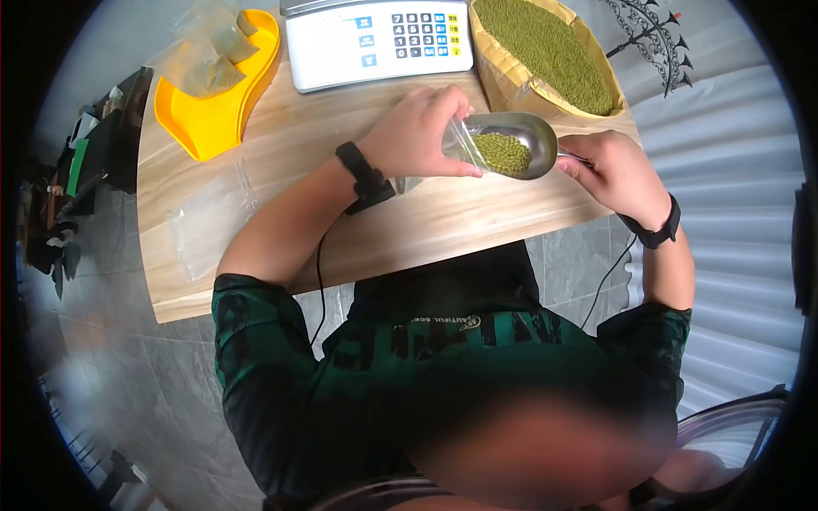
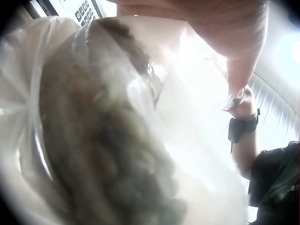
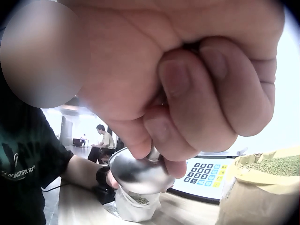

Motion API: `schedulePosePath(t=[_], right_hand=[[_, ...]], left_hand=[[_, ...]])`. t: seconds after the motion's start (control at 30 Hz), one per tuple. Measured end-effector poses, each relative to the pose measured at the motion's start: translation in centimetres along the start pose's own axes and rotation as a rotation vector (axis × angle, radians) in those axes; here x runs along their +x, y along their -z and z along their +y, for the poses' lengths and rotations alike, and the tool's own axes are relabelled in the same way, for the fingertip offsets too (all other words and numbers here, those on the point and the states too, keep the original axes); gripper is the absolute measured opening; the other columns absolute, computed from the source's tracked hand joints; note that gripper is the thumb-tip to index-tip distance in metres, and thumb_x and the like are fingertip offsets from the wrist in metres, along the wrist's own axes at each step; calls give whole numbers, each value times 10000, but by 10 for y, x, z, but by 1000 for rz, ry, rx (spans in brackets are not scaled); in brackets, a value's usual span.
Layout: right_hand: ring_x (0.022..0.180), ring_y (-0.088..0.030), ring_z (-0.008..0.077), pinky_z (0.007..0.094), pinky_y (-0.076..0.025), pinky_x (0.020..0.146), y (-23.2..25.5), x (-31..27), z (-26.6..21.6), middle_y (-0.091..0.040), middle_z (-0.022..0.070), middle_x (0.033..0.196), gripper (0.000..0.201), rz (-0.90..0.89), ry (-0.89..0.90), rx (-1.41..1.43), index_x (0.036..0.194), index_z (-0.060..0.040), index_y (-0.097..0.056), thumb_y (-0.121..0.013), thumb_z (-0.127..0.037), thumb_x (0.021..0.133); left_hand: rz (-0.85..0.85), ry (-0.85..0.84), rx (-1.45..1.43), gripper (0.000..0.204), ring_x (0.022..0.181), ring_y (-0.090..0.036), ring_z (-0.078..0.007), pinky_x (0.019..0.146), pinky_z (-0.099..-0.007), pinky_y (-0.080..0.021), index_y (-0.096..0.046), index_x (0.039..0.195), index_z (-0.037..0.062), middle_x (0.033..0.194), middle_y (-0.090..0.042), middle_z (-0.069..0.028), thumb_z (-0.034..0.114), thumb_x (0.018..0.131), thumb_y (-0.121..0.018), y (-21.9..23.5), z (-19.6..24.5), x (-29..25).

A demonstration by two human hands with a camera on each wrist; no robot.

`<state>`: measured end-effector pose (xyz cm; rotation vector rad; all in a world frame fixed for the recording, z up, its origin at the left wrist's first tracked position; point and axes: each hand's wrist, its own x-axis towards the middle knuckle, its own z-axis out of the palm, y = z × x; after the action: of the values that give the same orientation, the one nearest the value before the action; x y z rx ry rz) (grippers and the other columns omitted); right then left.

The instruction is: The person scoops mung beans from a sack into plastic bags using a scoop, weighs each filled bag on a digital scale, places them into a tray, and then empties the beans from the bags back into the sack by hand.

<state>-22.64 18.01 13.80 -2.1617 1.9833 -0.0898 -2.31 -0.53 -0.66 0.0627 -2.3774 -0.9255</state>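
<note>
Scoop of green beans at bag mouth, both hands busy

Right hand [image 1: 618, 170]: fingers curled round the handle of the metal scoop [image 1: 544, 140], which sits just left of it, with green beans [image 1: 503, 153] in the bowl. Left hand [image 1: 417, 136]: thumb and fingers set apart, gripping the clear bag [image 2: 117, 126] by its mouth, at the scoop's front lip. More beans in the bag, below the left palm.

Handling, my guess: scoop stiff, smooth, bowl-heavy, best held by the handle. Bag thin, limp, slippery; take it by the rim. Beans hard, loose, apt to roll.

Beyond right hand: bean sack [image 1: 545, 60]. Beyond left: scale [image 1: 341, 60].
</note>
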Motion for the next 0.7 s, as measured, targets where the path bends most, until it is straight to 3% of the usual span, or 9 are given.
schedulePosePath(t=[0.43, 0.53, 0.6, 0.63, 0.7], right_hand=[[729, -601, 400, 446, -471, 637, -3, -9, 0, -638, 193, 768, 215, -8, 1, -3, 998, -24, -673, -623, -213, 906], [681, -607, 341, 403, -475, 639, 2, -18, 8, -632, 189, 759, 213, -20, -73, 73, 1014, -7, -669, -625, -190, 915], [643, -566, 253, 361, -462, 637, 5, -31, 31, -615, 180, 737, 209, 34, -270, 262, 1002, 19, -660, -632, -173, 924], [641, -520, 194, 343, -449, 628, 3, -32, 43, -599, 172, 723, 216, 191, -182, 315, 982, 46, -646, -641, -162, 927], [625, -521, 254, 354, -452, 628, 6, -31, 76, -607, 198, 736, 243, 284, -229, 239, 989, 53, -640, -625, -183, 936]], left_hand=[[31, -73, 33, 689, 966, -542, -318, 864, -404, -451, -469, 1004, 58, 989, -604, -118, 421, 612, -904, -2, 2, 1], [59, -93, 26, 685, 963, -540, -317, 863, -400, -450, -464, 998, 57, 996, -605, -123, 417, 614, -902, -1, 1, 2], [53, -83, 27, 684, 962, -538, -317, 865, -399, -449, -458, 998, 56, 1004, -606, -126, 409, 616, -902, 0, 1, 2], [39, -74, 24, 684, 961, -537, -316, 867, -398, -447, -451, 998, 55, 1012, -608, -129, 402, 617, -901, -1, 1, 2], [33, -65, 25, 679, 961, -535, -316, 871, -399, -446, -446, 1001, 53, 1018, -609, -128, 390, 623, -900, -1, 3, 1]])
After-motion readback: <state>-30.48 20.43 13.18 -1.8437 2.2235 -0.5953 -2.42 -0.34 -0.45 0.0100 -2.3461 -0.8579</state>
